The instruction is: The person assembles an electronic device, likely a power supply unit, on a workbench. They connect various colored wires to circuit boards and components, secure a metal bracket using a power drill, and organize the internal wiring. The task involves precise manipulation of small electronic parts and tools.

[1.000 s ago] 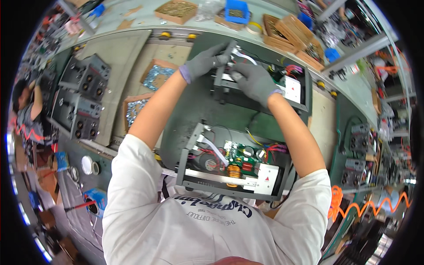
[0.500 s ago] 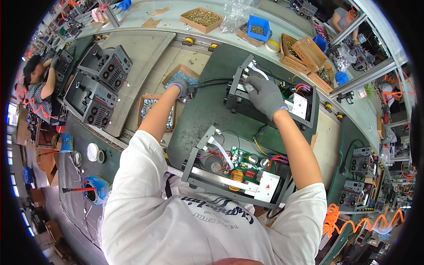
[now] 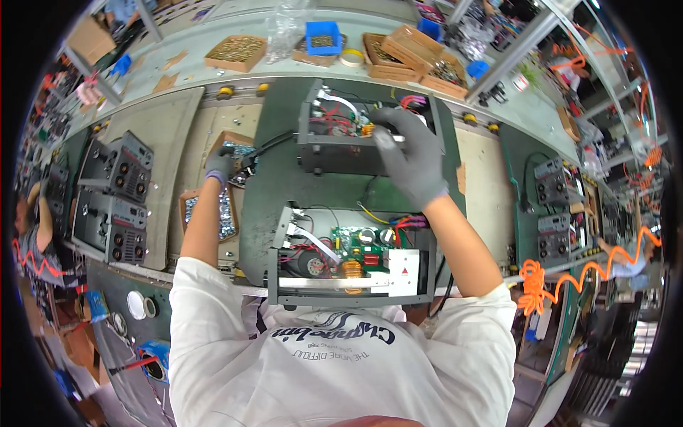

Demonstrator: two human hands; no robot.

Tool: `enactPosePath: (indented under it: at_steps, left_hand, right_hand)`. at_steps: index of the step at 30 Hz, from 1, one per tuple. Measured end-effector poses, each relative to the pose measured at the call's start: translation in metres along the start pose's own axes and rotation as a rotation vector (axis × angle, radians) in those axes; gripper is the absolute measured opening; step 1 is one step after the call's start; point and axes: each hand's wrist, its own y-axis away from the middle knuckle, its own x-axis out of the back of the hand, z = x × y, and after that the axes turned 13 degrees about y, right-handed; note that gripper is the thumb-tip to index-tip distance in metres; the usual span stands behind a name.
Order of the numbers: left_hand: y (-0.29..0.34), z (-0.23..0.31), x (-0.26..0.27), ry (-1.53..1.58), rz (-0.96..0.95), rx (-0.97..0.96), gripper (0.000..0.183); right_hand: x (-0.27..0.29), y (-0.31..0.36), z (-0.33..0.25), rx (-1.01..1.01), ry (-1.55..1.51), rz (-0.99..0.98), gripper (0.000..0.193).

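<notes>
My left hand (image 3: 220, 164), in a grey glove, is at the near edge of a small carton of bluish screws (image 3: 240, 139). Its fingers are bunched; what they hold, if anything, is hidden. Beside it lies a black cable with a plug (image 3: 249, 162). Over the far black open-topped machine housing (image 3: 340, 154) hovers my gloved right hand (image 3: 413, 154), thumb and fingers apart and nothing visible between them. Wires and components show inside that housing. Nearer me stands a second open housing (image 3: 356, 295) with a green circuit board (image 3: 359, 240), copper coil and white plate.
Another carton of screws (image 3: 226, 217) sits nearer me on the left. Finished-looking machines (image 3: 117, 167) stand farther left, others (image 3: 555, 178) at right. Cartons of hardware (image 3: 236, 54) and a blue bin (image 3: 323, 38) line the back shelf. An orange coiled hose (image 3: 532, 285) hangs at right.
The whole view has shifted. My right hand has moved from the far housing's left end toward its middle, its fingers spreading. My left hand has shifted to the screw carton's near edge.
</notes>
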Motion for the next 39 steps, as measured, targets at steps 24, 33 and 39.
enactPosePath:
  at_steps: [24,33,39]
  left_hand:
    - [0.011,0.022,0.082,1.878,-0.706,0.315,0.016]
    - [0.197,0.203,0.081,1.612,-0.607,0.373,0.037]
    - [0.323,0.275,0.031,0.775,-0.859,-0.053,0.029]
  right_hand:
    - [0.088,0.541,0.202,-1.571,0.414,0.501,0.064]
    - [0.185,0.506,0.162,-1.104,0.194,0.557,0.08]
    - [0.254,0.288,0.008,-0.62,-0.605,0.807,0.049]
